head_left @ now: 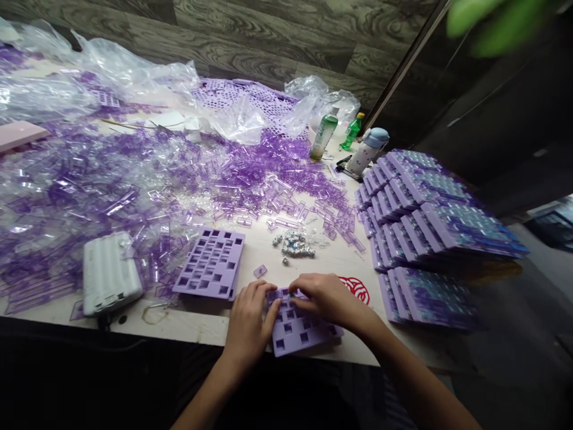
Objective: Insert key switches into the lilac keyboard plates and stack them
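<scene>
A light purple panel with rows of square holes (293,343) lies at the table's front edge. My left hand (251,316) grips its left side, thumb on the top face and fingers at the far corner. Over the panel's far part, my right hand (320,295) has thumb and forefinger pinched at one of the holes. A small teal piece (290,294) shows at those fingertips, mostly hidden. Just beyond lies a small pile of silvery and teal pieces (295,245). A clear purple tile (260,271) rests near my left fingertips.
More holed purple panels (210,263) lie to the left, beside a white box-like device (111,275). Loose clear purple tiles (134,173) cover the left and back. Stacked filled panels (416,221) stand at the right, near a flask (369,149) and a green-labelled bottle (324,134).
</scene>
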A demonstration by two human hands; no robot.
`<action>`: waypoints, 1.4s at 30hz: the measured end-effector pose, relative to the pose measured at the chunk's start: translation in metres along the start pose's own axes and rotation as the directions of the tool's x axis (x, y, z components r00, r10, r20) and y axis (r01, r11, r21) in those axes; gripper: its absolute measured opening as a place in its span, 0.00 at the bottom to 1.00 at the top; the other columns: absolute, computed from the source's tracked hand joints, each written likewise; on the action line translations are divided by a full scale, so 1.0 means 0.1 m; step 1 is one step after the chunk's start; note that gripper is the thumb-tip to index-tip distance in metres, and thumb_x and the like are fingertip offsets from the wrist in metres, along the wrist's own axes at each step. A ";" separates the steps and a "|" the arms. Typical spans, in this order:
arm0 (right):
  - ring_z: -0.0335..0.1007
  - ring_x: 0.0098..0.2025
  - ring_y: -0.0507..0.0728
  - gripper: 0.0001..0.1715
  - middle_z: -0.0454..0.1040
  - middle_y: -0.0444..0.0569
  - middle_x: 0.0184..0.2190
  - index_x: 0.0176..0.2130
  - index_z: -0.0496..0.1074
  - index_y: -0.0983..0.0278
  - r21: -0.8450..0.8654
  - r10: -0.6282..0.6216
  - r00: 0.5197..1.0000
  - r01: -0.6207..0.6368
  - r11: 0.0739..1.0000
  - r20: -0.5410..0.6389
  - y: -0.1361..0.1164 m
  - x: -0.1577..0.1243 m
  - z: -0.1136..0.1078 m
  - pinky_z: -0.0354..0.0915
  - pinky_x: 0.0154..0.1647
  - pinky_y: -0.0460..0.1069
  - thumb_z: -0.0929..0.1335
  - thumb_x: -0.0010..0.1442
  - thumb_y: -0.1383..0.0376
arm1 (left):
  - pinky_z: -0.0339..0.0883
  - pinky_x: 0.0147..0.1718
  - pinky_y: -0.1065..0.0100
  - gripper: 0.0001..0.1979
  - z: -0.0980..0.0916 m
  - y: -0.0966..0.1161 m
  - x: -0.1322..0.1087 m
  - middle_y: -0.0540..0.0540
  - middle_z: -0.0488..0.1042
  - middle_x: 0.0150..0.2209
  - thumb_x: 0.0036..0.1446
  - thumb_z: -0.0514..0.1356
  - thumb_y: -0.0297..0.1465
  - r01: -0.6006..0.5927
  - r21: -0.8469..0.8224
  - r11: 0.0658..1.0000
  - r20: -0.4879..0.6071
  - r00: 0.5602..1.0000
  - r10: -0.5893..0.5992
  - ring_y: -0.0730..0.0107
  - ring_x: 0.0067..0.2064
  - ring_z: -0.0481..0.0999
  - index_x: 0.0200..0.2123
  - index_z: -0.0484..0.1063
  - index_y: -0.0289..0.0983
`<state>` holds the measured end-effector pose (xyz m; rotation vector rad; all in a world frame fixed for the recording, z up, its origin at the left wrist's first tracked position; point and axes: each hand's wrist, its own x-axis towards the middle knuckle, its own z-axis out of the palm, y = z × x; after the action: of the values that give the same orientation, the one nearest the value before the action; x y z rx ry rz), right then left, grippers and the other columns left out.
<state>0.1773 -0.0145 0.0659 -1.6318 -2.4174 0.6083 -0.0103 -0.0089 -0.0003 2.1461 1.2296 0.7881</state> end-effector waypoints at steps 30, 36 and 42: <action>0.68 0.40 0.54 0.07 0.74 0.45 0.36 0.39 0.72 0.61 0.222 0.124 0.986 -0.096 0.970 -0.115 0.13 -0.01 0.27 0.61 0.40 0.46 0.69 0.57 0.65 | 0.63 0.44 0.58 0.09 0.00 -0.01 0.00 0.44 0.69 0.42 0.59 0.53 0.33 0.019 -0.006 1.000 0.024 1.000 -0.019 0.60 0.45 0.68 0.42 0.66 0.40; 0.68 0.38 0.53 0.07 0.73 0.44 0.35 0.38 0.72 0.61 0.156 0.186 0.981 -0.175 0.972 -0.058 0.01 -0.01 0.21 0.60 0.38 0.45 0.70 0.56 0.66 | 0.63 0.44 0.59 0.09 0.00 -0.02 -0.01 0.45 0.69 0.42 0.58 0.54 0.33 0.015 -0.009 1.000 0.014 1.000 -0.015 0.61 0.45 0.69 0.42 0.67 0.40; 0.67 0.34 0.54 0.03 0.72 0.47 0.31 0.34 0.72 0.64 -0.042 0.192 0.980 -0.190 0.981 0.049 -0.13 0.06 0.13 0.57 0.34 0.45 0.67 0.59 0.67 | 0.64 0.43 0.59 0.09 -0.01 -0.01 -0.01 0.45 0.69 0.41 0.57 0.54 0.33 0.000 -0.001 1.000 0.007 1.000 0.000 0.62 0.44 0.70 0.42 0.68 0.40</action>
<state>0.1595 -0.0164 0.0591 -1.9024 -2.3377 0.6471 -0.0118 -0.0087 -0.0003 2.1458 1.2256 0.7802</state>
